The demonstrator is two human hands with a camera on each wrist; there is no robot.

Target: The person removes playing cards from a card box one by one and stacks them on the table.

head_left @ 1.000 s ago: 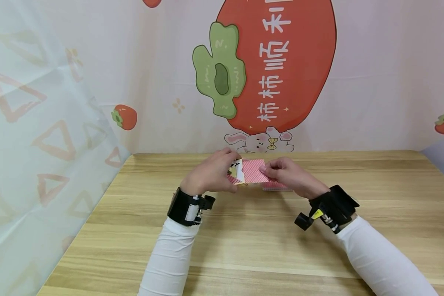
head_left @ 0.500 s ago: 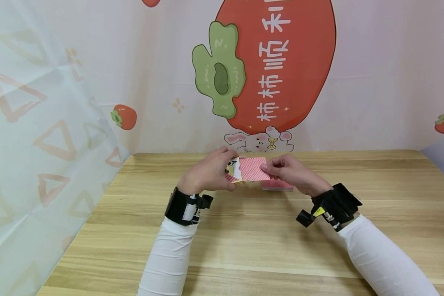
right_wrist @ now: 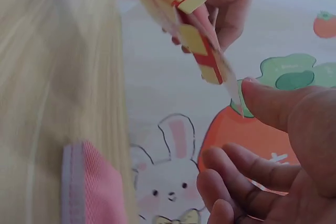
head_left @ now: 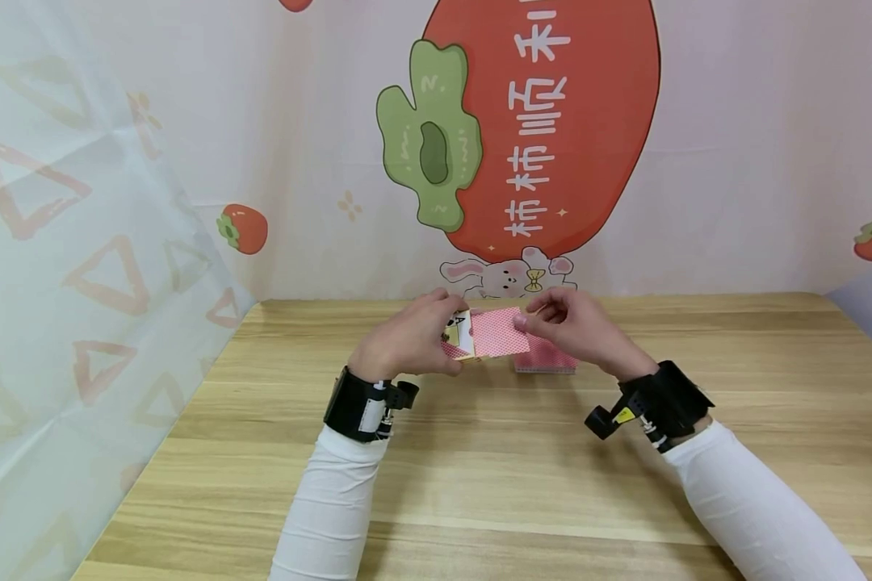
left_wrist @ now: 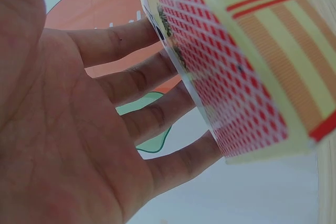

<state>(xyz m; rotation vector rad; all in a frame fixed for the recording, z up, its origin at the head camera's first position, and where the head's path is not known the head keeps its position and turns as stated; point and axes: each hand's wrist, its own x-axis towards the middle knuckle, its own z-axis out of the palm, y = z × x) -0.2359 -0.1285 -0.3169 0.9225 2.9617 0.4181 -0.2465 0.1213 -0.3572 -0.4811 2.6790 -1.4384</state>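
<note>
My left hand [head_left: 410, 335] grips a yellow, red and white playing card box [head_left: 459, 332] above the table, its fingers along one side in the left wrist view. An ace shows on the box's face. A thin red-and-white patterned card [head_left: 499, 332] sticks out from the box to the right; how deep it sits inside is hidden. My right hand [head_left: 577, 327] has its thumb at the card's outer corner. In the right wrist view the other fingers [right_wrist: 252, 171] are loosely bent and apart from the card.
A stack of red-backed cards [head_left: 547, 357] lies on the wooden table [head_left: 494, 476], below and beside my right hand. Behind the table's far edge hangs a printed cloth [head_left: 349, 153] with a rabbit and a large red fruit.
My right hand has lifted slightly, and its fingers have loosened from the card, leaving the thumb at the corner. The left hand and box shifted slightly left, then stayed in place.
</note>
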